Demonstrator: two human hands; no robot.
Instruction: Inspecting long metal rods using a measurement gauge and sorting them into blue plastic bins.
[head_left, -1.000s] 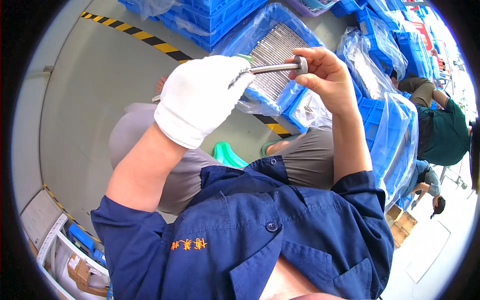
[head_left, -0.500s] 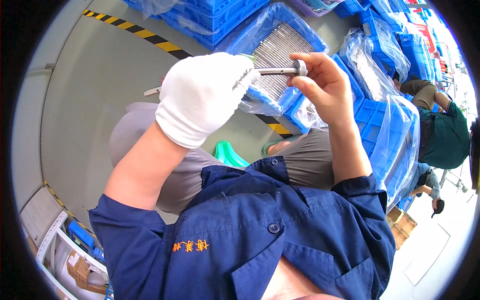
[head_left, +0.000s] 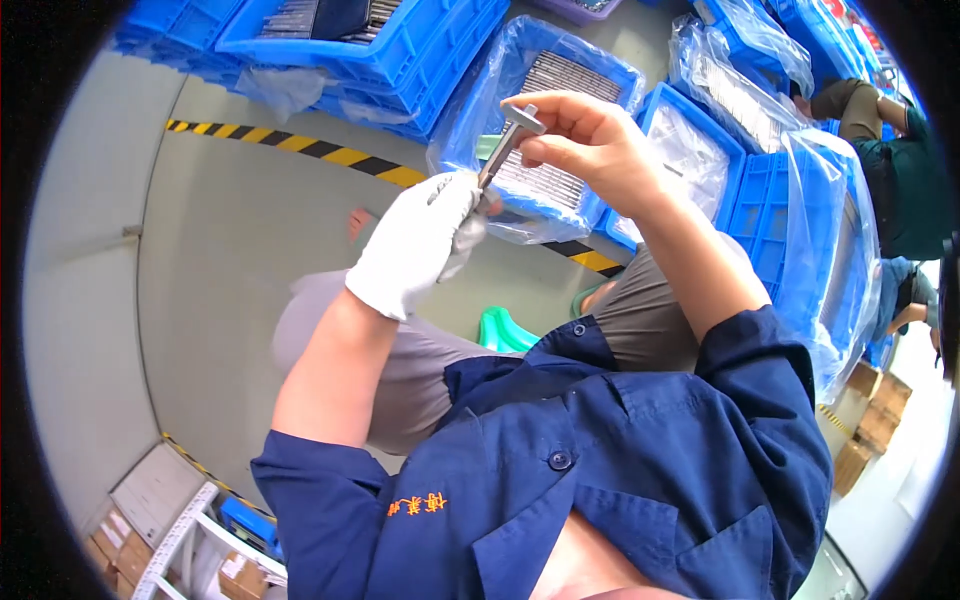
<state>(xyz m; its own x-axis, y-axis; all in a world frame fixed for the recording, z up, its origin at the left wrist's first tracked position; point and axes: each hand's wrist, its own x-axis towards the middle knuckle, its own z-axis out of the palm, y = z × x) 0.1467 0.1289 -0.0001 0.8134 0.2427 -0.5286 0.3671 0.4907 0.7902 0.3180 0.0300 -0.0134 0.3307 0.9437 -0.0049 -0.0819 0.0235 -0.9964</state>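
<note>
My left hand (head_left: 412, 245), in a white glove, is closed around a slim metal rod (head_left: 496, 165), which slants up and away to the right. A round metal ring (head_left: 523, 120) sits near the rod's far end, with a short tip showing beyond it. My bare right hand (head_left: 600, 150) holds this ring between thumb and curled fingers. Whether the ring is loose on the rod, I cannot tell. The rod's lower end is hidden by the glove. Behind both hands stands a plastic-lined blue crate (head_left: 627, 82) with rows of similar metal rods (head_left: 545, 185).
Stacked blue crates (head_left: 405, 85) rise at the far left, and more plastic-covered blue crates (head_left: 755, 205) stand on the right. Black-and-yellow tape (head_left: 300, 145) crosses the floor. A green plastic piece (head_left: 503, 332) shows between my legs. A co-worker (head_left: 893, 185) bends at the far right.
The rod has turned from nearly level to steeply slanted, its ring end now pointing up and away. My left hand has lowered, and the view has shifted.
</note>
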